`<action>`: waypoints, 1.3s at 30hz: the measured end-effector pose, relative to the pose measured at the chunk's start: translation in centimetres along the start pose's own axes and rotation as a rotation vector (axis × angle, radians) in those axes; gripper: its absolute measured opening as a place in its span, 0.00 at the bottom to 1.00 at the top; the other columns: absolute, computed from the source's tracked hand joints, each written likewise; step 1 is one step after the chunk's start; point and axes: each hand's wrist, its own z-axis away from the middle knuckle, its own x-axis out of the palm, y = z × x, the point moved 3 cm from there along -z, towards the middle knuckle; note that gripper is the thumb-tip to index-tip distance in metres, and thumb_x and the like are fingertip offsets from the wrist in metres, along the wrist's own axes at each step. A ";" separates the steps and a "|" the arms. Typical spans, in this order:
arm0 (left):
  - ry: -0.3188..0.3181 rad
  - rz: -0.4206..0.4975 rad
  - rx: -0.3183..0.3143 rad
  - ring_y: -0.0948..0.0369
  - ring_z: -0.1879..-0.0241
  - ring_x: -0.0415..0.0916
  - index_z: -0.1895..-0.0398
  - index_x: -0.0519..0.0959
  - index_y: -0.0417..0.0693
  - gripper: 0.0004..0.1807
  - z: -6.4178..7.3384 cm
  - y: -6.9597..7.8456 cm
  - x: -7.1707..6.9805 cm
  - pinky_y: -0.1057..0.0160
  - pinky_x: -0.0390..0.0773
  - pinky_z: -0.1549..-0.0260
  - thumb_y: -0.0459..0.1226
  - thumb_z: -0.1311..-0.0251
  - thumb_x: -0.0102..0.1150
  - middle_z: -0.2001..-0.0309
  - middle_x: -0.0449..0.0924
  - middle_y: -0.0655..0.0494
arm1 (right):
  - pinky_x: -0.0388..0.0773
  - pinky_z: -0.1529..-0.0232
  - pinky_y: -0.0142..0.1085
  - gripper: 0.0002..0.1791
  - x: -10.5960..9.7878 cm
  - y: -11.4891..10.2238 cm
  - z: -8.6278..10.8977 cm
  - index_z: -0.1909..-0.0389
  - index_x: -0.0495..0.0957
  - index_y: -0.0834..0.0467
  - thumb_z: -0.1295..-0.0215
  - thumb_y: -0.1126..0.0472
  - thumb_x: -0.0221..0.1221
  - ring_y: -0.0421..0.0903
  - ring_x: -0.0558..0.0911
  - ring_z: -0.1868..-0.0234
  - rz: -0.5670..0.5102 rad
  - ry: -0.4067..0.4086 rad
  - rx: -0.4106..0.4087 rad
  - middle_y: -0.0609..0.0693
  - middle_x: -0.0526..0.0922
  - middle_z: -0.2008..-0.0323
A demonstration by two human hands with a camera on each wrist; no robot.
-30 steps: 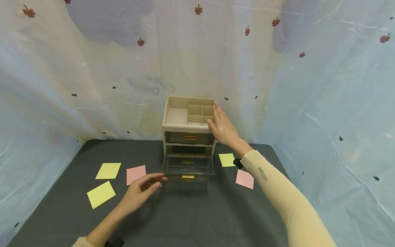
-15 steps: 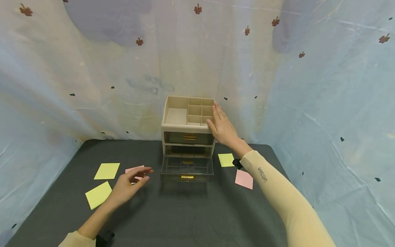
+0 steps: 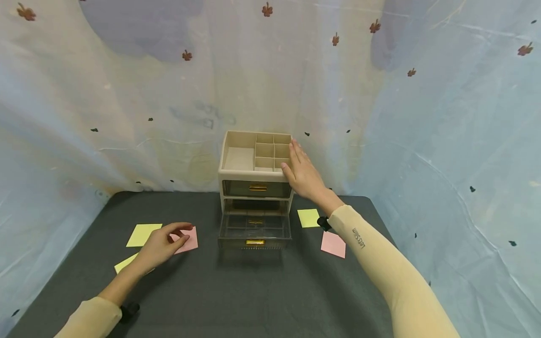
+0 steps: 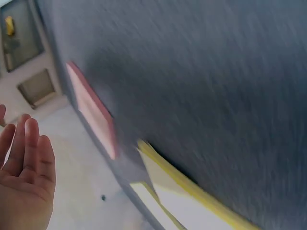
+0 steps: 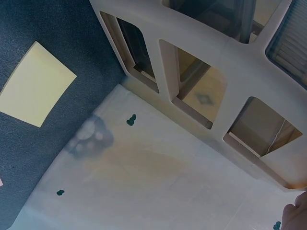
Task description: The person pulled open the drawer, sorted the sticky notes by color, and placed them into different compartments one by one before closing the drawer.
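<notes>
My right hand [image 3: 307, 177] rests flat along the top right edge of a beige desktop organizer [image 3: 253, 175], fingers stretched. The organizer has a tray with compartments on top and smoky clear drawers below. A lower drawer [image 3: 255, 232] is pulled out toward me, with a gold handle on its front. My left hand [image 3: 160, 245] is to the left of the drawer, its fingers loosely bent and holding nothing. It overlaps a pink sticky note pad [image 3: 191, 238] in the head view. In the left wrist view that pink pad [image 4: 93, 110] shows apart from the fingers.
Two yellow sticky note pads [image 3: 143, 235] are on the left of the dark table [image 3: 253, 300], one partly hidden by my left wrist. Right of the organizer are a yellow pad [image 3: 308, 218] and a pink pad [image 3: 333, 244]. A patterned curtain [image 3: 262, 84] hangs behind.
My left hand has moved left, away from the pulled-out drawer's front left corner, to over the left pink pad. The right hand keeps its place on the organizer.
</notes>
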 end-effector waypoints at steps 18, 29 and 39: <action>-0.210 -0.256 -0.071 0.42 0.47 0.82 0.38 0.81 0.37 0.21 -1.5 -5.3 -0.5 0.40 0.83 0.55 0.35 0.32 0.67 0.44 0.82 0.39 | 0.40 0.18 0.48 0.41 -0.1 -0.2 -0.2 0.17 0.35 0.65 0.14 0.44 0.35 0.57 0.39 0.16 0.010 -0.007 -0.006 0.59 0.34 0.16; -0.290 -0.321 -0.048 0.43 0.51 0.79 0.37 0.79 0.33 0.33 -1.3 -6.4 -0.8 0.39 0.81 0.54 0.48 0.36 0.72 0.49 0.80 0.40 | 0.40 0.18 0.48 0.41 -0.2 -0.2 -0.2 0.17 0.36 0.66 0.14 0.44 0.37 0.59 0.41 0.16 0.007 0.001 -0.009 0.60 0.36 0.16; -0.305 -0.322 -0.045 0.39 0.50 0.78 0.42 0.83 0.36 0.36 -0.9 -6.7 -0.6 0.38 0.80 0.54 0.55 0.43 0.76 0.48 0.77 0.38 | 0.39 0.17 0.47 0.40 -0.1 -0.1 -0.1 0.17 0.36 0.66 0.14 0.44 0.36 0.57 0.39 0.16 -0.001 -0.005 -0.004 0.60 0.35 0.16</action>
